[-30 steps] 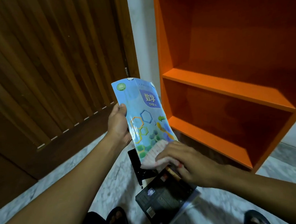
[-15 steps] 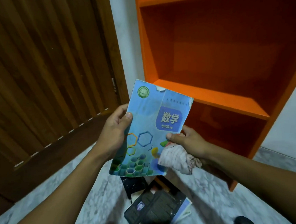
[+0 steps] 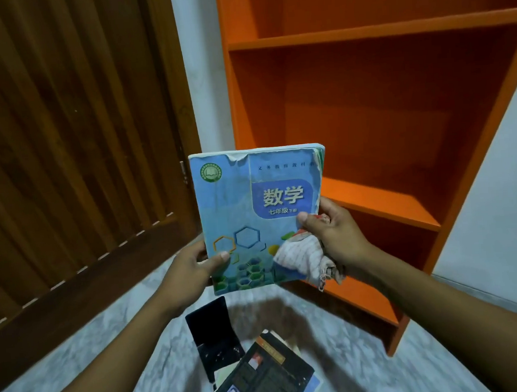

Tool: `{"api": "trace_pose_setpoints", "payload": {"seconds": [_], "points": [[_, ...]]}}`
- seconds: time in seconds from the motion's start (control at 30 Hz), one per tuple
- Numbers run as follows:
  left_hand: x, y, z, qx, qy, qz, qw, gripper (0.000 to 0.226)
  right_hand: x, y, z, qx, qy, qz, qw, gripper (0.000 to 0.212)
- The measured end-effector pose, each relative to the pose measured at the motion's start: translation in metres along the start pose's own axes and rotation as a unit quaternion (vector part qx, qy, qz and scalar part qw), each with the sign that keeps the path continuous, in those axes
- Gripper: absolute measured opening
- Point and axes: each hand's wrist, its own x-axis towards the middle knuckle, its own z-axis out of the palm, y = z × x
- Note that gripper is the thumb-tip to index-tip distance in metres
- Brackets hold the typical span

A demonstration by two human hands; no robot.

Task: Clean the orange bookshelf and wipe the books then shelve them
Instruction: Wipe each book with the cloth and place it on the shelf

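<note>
- Wooden door [image 3: 63, 142]: far left, dark brown vertical slats over a plain lower panel; a metal hinge shows on its right edge.
- Marble floor [image 3: 123, 337]: pale grey, veined, running under everything near.
- Left hand [image 3: 192, 267]: reaching in from the near left; grip clenched on the lower left edge of the textbook, thumb laid on the front cover, fingers hidden behind it.
- Mathematics textbook [image 3: 251, 202]: centre, held upright in the air by both hands, front cover facing the camera. Light blue cover, green round emblem at upper left, darker blue title panel with yellow characters, hexagon pattern along the bottom. Top edge frayed and torn. It is in front of the bookshelf, not touching it.
- Dark books [image 3: 257, 376]: a loose pile on the floor below the textbook; a black one lies flat at the far side, another dark-covered one overlaps it nearer the camera, with paler covers partly showing beneath.
- Cloth [image 3: 301, 260]: crumpled, whitish with a faint check, bunched against the textbook's lower right corner and hanging below the right hand.
- Right hand [image 3: 333, 233]: grip clenched on the textbook's right edge, thumb on the cover, with the cloth caught under the same hold.
- Orange bookshelf [image 3: 371, 31]: right, standing on the floor against a white wall [image 3: 497, 209]; several open shelves in view.
</note>
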Motion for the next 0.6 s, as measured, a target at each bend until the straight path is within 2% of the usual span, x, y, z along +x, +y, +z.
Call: {"api": "trace_pose_setpoints", "payload": {"seconds": [0.1, 0.23, 0.3, 0.37, 0.4, 0.6], "points": [[0.013, 0.008, -0.001, 0.027, 0.028, 0.035, 0.999, 0.022, 0.005, 0.0, -0.005, -0.034, 0.018, 0.01, 0.999, 0.029], [0.03, 0.019, -0.003, 0.039, 0.097, 0.064, 0.992, 0.024, 0.011, -0.002, -0.013, -0.064, 0.036, 0.099, 0.992, 0.058], [0.044, 0.028, -0.004, 0.045, 0.121, 0.074, 0.989, 0.022, 0.015, -0.006, -0.02, -0.057, 0.036, 0.143, 0.987, 0.041], [0.066, 0.041, -0.008, 0.065, 0.134, 0.096, 0.984, 0.022, 0.024, -0.013, -0.026, -0.075, 0.027, 0.139, 0.987, 0.016], [0.079, 0.049, -0.009, 0.079, 0.139, 0.11, 0.981, 0.022, 0.03, -0.015, -0.028, -0.088, 0.029, 0.134, 0.987, 0.011], [0.162, 0.1, 0.004, 0.11, 0.174, 0.137, 0.969, 0.021, 0.089, -0.027, -0.035, -0.087, 0.091, 0.082, 0.989, 0.014]]}}
